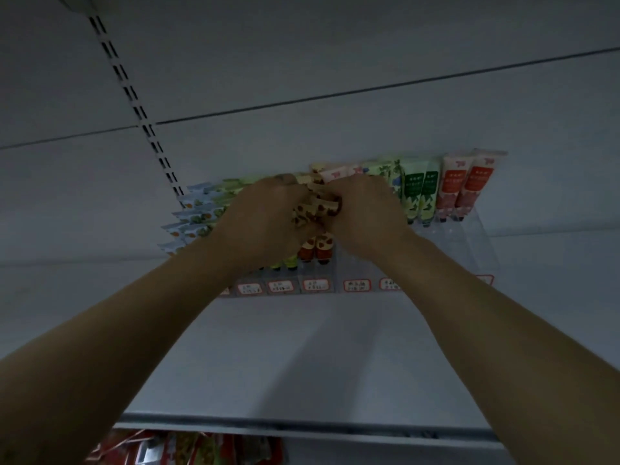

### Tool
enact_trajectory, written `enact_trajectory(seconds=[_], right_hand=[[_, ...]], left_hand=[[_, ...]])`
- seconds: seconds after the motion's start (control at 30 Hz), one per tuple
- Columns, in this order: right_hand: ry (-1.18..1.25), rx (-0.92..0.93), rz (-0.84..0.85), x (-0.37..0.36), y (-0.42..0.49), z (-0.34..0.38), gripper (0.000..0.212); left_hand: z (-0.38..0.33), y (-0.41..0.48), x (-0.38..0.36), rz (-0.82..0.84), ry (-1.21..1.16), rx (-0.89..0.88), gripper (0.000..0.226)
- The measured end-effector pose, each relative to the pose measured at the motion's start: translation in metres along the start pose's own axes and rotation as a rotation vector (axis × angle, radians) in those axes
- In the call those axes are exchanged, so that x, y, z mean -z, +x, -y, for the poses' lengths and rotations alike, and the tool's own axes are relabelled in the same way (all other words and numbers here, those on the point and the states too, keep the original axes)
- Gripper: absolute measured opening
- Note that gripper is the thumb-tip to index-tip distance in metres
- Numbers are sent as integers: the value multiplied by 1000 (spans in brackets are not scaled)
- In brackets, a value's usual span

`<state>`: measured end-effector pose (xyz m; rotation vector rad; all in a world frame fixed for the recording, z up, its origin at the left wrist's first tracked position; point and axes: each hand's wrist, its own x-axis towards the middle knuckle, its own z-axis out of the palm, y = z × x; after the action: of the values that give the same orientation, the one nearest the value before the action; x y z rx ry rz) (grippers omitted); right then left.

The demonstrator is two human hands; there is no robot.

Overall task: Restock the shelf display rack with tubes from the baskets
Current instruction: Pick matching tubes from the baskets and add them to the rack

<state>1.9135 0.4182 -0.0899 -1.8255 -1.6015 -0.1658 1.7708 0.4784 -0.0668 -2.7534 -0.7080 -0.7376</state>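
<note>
Cream plastic tubes printed with brown spots [315,209] were bunched together just above the middle lanes of the clear plastic display rack [476,236], caught between the person's two hands. The left hand [265,223] was curled around the bunch from the rack's left side, its fingers folded over the tubes. The right hand [365,216] gripped the same bunch from the rack's right side, its fingers wrapped in so that only the knuckles and the back of the hand showed. How many tubes the two hands held between them could not be told. Directly beneath the hands, in the rack's middle lanes, matching spotted tubes with reddish caps [320,250] stood cap-down toward the rack's front. Toward the rack's right end stood green leaf-printed tubes [422,193] and, beyond them, orange-red labelled tubes [459,189]. At the rack's left end lay rows of pale blue-and-white tubes [188,223], and next to them, toward the middle, yellow-green tubes [231,193] partly hidden by the left hand. Small white price tags with red borders [357,285] ran along the rack's front edge, their print too blurred to read. The rack sat at the back of a white metal shelf [302,347], and a slotted white upright [134,95] rose from behind the rack's left end. Well forward of the rack, below the shelf's front lip, red packets [144,448] showed in shadow.
</note>
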Motion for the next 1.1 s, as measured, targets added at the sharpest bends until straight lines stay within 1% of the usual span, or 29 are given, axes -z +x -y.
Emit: enact_trajectory(seconds=[0.13,0.27,0.37,0.43,0.5,0.7,0.83,0.93,0.97,1.0,1.1], right_hand=[[-8,-21,18,-1,3,-1,16],[49,-20,76,4,4,-2,19],[68,-14,67,5,1,-2,27],[49,-11,62,5,-2,-3,34],[47,-17,49,6,-4,-4,32],[-35,4,45,4,-3,-3,27],[-3,-18,10,-1,-3,-2,24],[32,-46,16,-2,-5,1,23],[23,-56,18,-2,-6,2,22],[9,-67,22,-2,-7,4,22],[-7,-105,55,0,-12,6,28]], left_hand=[[-4,-1,0,-39,-16,1,38],[-5,1,-1,14,15,58,33],[-4,10,1,57,104,139,22],[-9,17,2,80,219,189,20],[-12,22,1,91,297,194,24],[-13,24,1,121,336,220,27],[-17,24,1,131,372,212,20],[-21,21,0,176,425,208,13],[-22,21,-1,204,430,213,13],[-21,22,-1,224,419,224,18],[-19,17,4,283,265,256,31]])
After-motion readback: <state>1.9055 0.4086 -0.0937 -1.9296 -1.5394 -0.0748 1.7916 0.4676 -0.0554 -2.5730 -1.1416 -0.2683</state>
